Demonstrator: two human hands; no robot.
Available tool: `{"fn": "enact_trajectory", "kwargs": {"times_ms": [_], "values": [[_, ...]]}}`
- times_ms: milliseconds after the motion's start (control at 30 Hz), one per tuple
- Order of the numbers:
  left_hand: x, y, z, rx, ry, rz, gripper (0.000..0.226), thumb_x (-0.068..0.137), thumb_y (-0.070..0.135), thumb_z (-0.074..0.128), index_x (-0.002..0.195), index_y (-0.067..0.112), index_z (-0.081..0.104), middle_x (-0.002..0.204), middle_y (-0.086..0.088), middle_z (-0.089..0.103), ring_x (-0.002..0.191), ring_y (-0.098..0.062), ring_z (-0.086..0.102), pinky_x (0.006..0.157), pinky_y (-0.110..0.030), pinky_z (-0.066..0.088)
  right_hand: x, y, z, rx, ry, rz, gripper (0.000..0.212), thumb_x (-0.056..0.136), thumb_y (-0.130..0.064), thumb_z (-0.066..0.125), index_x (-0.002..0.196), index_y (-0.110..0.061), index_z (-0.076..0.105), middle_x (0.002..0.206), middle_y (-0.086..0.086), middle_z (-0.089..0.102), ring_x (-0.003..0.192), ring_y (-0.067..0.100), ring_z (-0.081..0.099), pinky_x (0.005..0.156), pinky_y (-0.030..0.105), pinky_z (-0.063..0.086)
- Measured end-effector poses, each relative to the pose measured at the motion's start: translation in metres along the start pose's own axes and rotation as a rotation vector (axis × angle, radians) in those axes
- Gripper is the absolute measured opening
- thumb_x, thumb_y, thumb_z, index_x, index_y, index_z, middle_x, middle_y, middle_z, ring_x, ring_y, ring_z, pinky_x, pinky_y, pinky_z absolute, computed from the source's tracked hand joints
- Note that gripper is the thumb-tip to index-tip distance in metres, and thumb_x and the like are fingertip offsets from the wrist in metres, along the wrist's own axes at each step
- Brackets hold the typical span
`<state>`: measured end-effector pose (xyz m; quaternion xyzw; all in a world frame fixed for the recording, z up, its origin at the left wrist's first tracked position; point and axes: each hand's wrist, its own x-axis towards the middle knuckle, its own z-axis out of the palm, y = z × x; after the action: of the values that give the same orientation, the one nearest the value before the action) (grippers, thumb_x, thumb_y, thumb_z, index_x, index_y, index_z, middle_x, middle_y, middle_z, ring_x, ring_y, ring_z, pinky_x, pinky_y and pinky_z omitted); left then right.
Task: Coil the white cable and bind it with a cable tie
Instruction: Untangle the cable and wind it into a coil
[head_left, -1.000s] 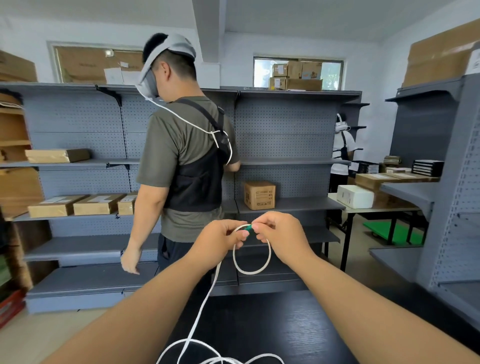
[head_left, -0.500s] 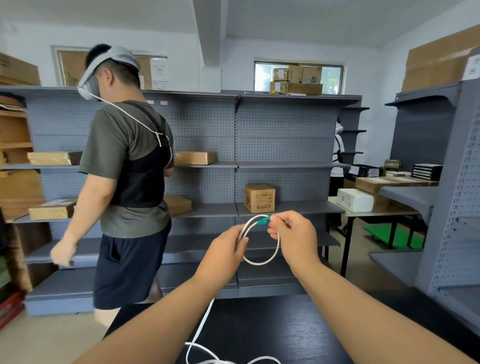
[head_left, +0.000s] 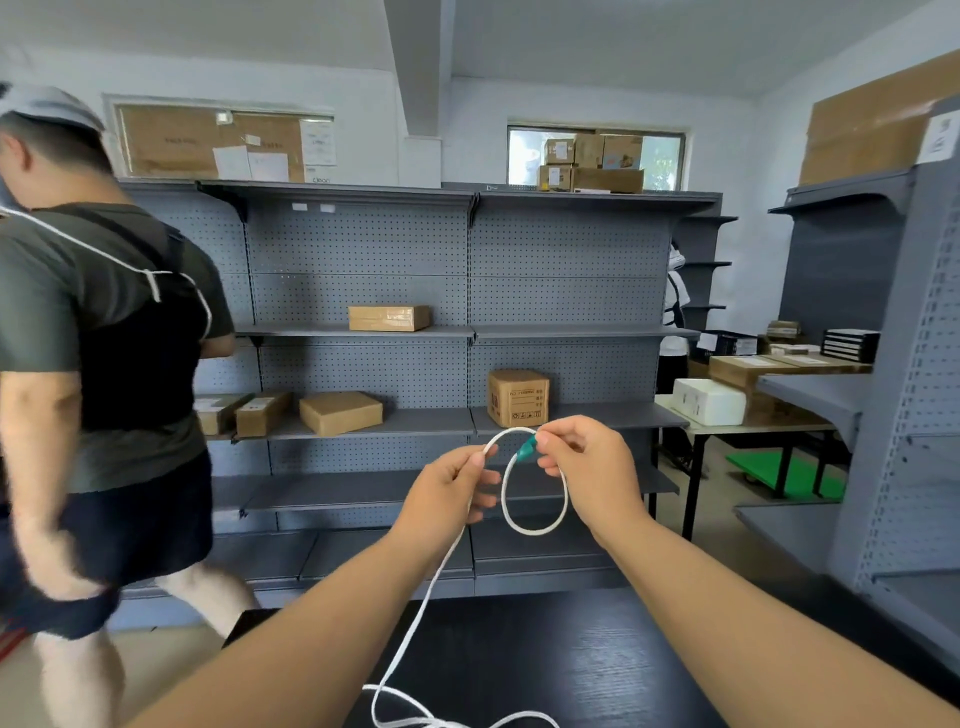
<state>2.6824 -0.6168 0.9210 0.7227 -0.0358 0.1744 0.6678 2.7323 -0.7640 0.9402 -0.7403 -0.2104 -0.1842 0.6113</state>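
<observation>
The white cable (head_left: 535, 527) forms one small loop held up in front of me. Its end carries a green plug (head_left: 525, 450). My right hand (head_left: 587, 467) pinches the cable at the green plug, at the loop's top right. My left hand (head_left: 447, 493) pinches the cable at the loop's top left, and from it the rest of the cable runs down to the black table (head_left: 545, 660), where it lies in loose curls at the near edge. No cable tie is visible.
A person in a dark shirt (head_left: 98, 364) walks at the left, close to the table's far left corner. Grey shelving (head_left: 467, 322) with cardboard boxes stands behind the table. More grey shelves (head_left: 904, 415) stand at the right, and a table with boxes (head_left: 748, 405) beyond.
The loop has grown a little and my hands have drawn slightly apart. The person behind the table has walked from the middle to the far left.
</observation>
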Motion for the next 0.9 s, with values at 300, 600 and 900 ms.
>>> {"fn": "enact_trajectory", "kwargs": {"times_ms": [300,600,900], "values": [[-0.002,-0.013,-0.001,0.101,-0.076,-0.052,0.018,0.084,0.005,0.065,0.100,0.010,0.057,0.069,0.001,0.061,0.054,-0.007,0.058,0.072,-0.027,0.054,0.007,-0.006,-0.006,0.286,-0.062,0.317,0.015,0.089,-0.017,0.061,0.099,-0.008,0.067,0.074,0.000,0.064,0.062,0.009,0.055,0.057,0.019,0.047],[0.001,-0.030,-0.013,0.227,-0.079,-0.062,0.011,0.082,0.010,0.068,0.087,0.018,0.064,0.072,0.004,0.062,0.056,-0.005,0.055,0.063,-0.021,0.049,0.015,-0.003,-0.020,0.138,-0.158,0.359,0.021,0.088,-0.031,0.061,0.080,-0.014,0.070,0.057,0.001,0.042,0.053,0.013,0.040,0.057,0.028,0.036],[-0.003,-0.031,-0.020,0.269,-0.123,-0.008,0.011,0.090,0.017,0.058,0.086,0.017,0.068,0.063,0.009,0.051,0.053,-0.006,0.042,0.053,-0.011,0.038,0.017,-0.003,-0.034,0.075,-0.308,0.262,0.013,0.087,-0.027,0.063,0.078,-0.020,0.071,0.047,-0.016,0.047,0.045,0.003,0.041,0.057,0.018,0.050]]}}
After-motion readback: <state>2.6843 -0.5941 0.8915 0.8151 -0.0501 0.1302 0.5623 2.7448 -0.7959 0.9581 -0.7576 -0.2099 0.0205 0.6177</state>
